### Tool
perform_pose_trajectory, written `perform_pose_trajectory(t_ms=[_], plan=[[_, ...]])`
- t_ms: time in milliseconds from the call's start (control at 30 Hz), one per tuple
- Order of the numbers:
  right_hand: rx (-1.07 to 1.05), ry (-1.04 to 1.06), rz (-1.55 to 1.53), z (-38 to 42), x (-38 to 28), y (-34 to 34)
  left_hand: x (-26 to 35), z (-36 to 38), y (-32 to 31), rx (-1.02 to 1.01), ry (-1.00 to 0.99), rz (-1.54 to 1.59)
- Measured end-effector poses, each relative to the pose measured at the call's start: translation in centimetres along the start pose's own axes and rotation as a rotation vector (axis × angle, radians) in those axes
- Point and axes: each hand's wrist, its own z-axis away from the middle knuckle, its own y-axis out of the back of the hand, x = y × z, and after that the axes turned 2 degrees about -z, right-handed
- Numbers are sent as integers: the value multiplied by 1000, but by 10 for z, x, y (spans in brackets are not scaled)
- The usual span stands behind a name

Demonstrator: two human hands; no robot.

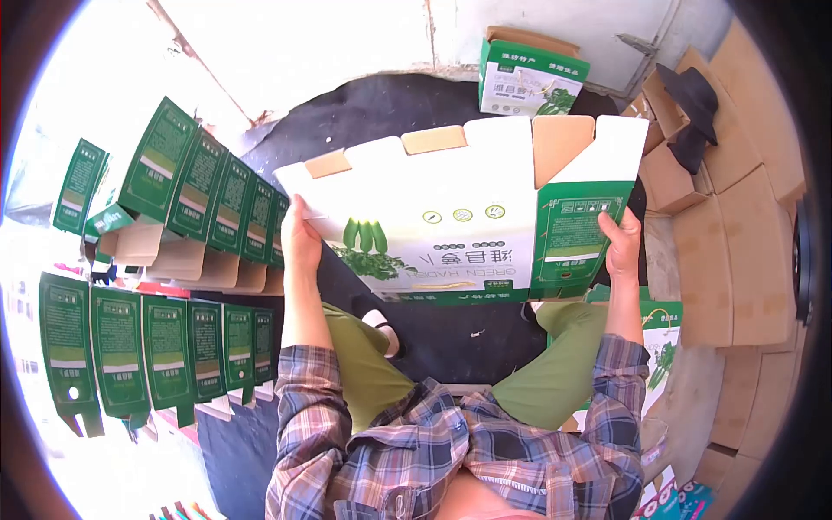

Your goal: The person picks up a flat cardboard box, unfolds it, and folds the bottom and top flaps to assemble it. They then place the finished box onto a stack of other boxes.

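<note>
A white and green printed carton (468,225) is held up in front of me, upside down to my view, with radish pictures and a green side panel. Its flaps stand unfolded along the far edge, some showing brown cardboard. My left hand (301,243) grips the carton's left edge, fingers hidden behind it. At the right end, my right hand (622,247) is closed on the green side panel with the thumb on the front. A tan cord handle (445,285) lies across the carton's near part.
Rows of green cartons (165,347) stand at the left. Another carton (533,78) sits at the back on the black sheet (373,104), and one more (663,355) is by my right leg. Brown boxes (728,234) are stacked at the right, with a black hat (689,100) on top.
</note>
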Motion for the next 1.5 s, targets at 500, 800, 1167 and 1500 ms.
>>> perform_pose_trajectory(t_ms=[500,800,1167,1500], plan=[[522,-42,834,-30,58,-27,-39,26,-27,6,160,-78],[569,-202,722,-37,48,-26,-45,39,-40,-91,44,-99],[438,-432,364,-37,46,-13,-24,43,-54,-262,-19,-215],[12,-481,185,-31,53,-27,-45,44,-43,-125,-131,-569]])
